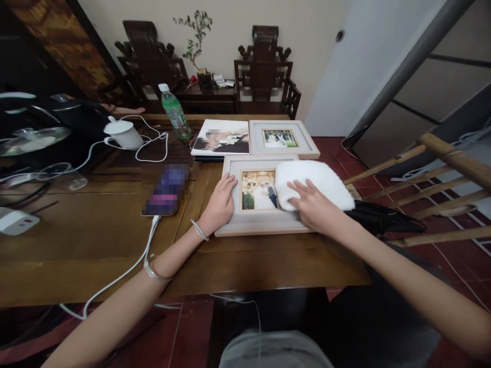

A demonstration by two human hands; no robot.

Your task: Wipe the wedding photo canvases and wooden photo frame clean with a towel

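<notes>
A pale wooden picture frame [264, 225] with a wedding photo lies on the table in front of me. My left hand [220, 204] grips its left edge, with the fingers over the rim. On the frame's right half rests a thick white fluffy cloth [326, 184], which hangs past the right edge and hides part of the photo's side. My right hand [312, 204] holds this cloth down, its fingers pressed into the near part. Just behind lie a second picture frame [310, 148] and a photo panel [220, 138] on top of something dark.
Left of the frame lies a phone [164, 191] on a white charging cable. A green-labelled bottle [174, 112], a lidded white cup [123, 134], a clear plastic cup [63, 176] and a white charger [17, 221] stand on the table [95, 245]. A bamboo chair [418, 179] is at right.
</notes>
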